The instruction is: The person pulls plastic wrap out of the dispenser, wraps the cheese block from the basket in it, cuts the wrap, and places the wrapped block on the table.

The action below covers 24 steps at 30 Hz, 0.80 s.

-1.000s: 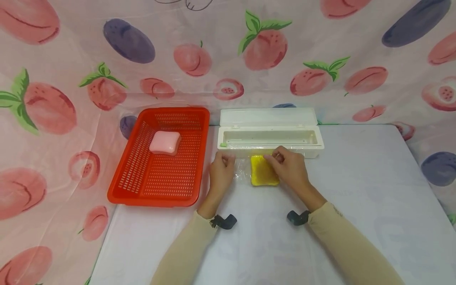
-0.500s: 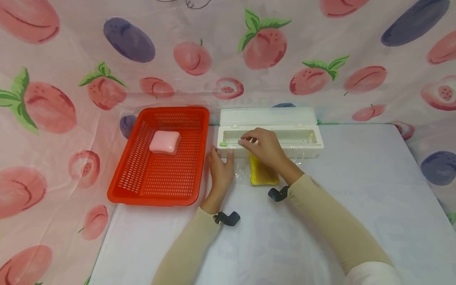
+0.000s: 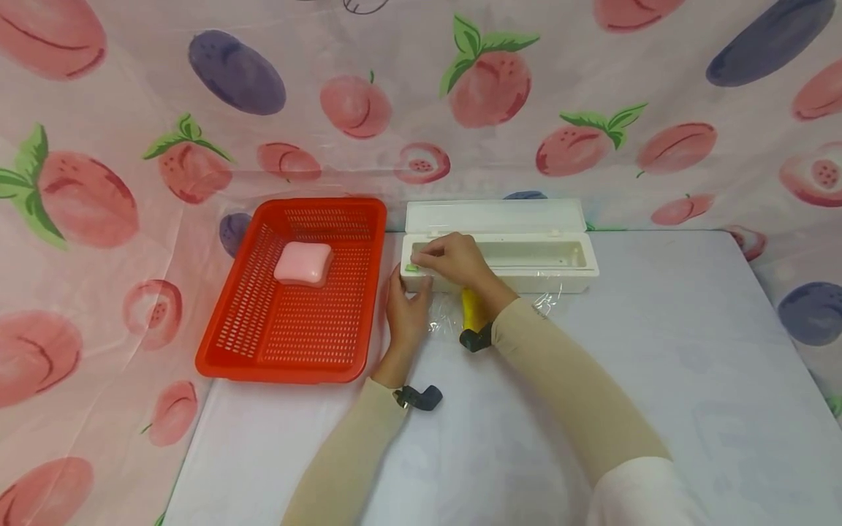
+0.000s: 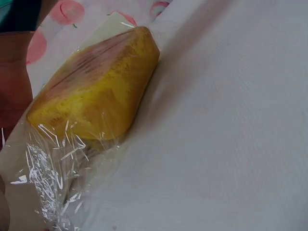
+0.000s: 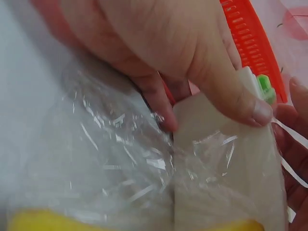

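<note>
By my right sleeve (image 3: 566,372) lies the yellow block (image 3: 472,310), clear film (image 4: 48,175) beside it. My left grip (image 3: 408,310) is spread; I can't tell if my right grip (image 3: 455,259) pinches the green slider (image 5: 266,89). A crooked tug could crumple the film.

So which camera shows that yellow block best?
The left wrist view: the yellow block appears large, top and sides visible. In the head view the right arm partly covers it; the right wrist view catches only yellow slivers.
</note>
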### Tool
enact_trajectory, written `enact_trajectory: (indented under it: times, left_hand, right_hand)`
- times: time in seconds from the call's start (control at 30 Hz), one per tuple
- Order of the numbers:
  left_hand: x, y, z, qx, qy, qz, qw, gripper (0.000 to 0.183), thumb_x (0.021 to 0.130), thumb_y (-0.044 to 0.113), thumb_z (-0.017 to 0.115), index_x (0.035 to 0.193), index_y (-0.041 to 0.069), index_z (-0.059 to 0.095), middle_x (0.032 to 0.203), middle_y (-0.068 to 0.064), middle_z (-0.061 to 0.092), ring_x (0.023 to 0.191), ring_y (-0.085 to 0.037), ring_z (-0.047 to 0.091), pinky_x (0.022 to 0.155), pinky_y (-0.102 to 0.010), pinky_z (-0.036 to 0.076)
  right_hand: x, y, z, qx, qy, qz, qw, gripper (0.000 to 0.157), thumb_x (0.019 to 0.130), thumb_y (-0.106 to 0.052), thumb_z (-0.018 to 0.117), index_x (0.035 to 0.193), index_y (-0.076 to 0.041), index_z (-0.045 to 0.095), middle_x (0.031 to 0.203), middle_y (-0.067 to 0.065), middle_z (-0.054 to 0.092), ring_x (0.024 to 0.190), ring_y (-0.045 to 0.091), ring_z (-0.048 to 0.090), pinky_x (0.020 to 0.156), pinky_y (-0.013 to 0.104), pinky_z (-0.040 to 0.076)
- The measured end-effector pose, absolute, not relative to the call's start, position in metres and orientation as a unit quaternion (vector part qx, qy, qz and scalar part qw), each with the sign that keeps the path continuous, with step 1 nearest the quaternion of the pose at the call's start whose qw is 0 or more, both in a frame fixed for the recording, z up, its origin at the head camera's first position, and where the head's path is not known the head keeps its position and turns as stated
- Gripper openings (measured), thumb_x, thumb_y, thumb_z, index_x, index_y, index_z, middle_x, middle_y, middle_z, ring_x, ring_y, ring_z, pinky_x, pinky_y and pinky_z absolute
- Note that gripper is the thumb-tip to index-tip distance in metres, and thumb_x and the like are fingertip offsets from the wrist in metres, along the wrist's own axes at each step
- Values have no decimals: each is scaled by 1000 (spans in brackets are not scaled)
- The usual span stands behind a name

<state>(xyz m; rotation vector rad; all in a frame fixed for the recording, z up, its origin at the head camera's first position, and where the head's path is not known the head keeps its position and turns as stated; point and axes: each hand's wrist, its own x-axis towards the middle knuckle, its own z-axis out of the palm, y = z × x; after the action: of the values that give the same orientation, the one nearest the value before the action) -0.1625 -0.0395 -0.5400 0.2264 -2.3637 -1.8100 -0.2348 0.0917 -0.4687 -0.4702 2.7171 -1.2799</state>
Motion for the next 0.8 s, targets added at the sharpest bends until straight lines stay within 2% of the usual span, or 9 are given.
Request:
enact_trajectory:
  times: [0.23,0.47,0.63,0.8]
  left_hand:
    - [-164,-41,-545,74,-787,-605,93,61,101,34,65,153,17,40,152,-3,50,143,-20,48,115,-39,43]
    - [-165,-42,-546,71,-795,-594,105,59,100,31,66,154,20,44,150,-3,54,139,-19,51,116,-38,43]
    - [-168,-44,-547,62,-802,-584,111,61,100,30,66,156,22,42,150,-3,54,135,-20,53,114,-36,45]
    - [-167,-47,-544,59,-793,-594,118,62,100,25,67,156,18,43,153,-5,53,138,-23,53,116,-40,43]
  right_hand:
    - [-234,82,-466,-137,896,-419,58,25,86,-43,81,93,-20,85,87,-4,80,89,18,69,78,32,54]
    - [-238,81,-467,-114,902,-411,73,23,84,-42,83,89,-20,84,90,-4,80,93,18,69,84,32,54]
    - [-240,82,-470,-115,897,-418,86,24,84,-45,82,87,-21,84,86,-5,78,89,18,66,79,30,52]
    - [-240,80,-471,-113,900,-410,93,23,84,-45,81,83,-21,83,81,-5,77,84,17,62,71,27,47]
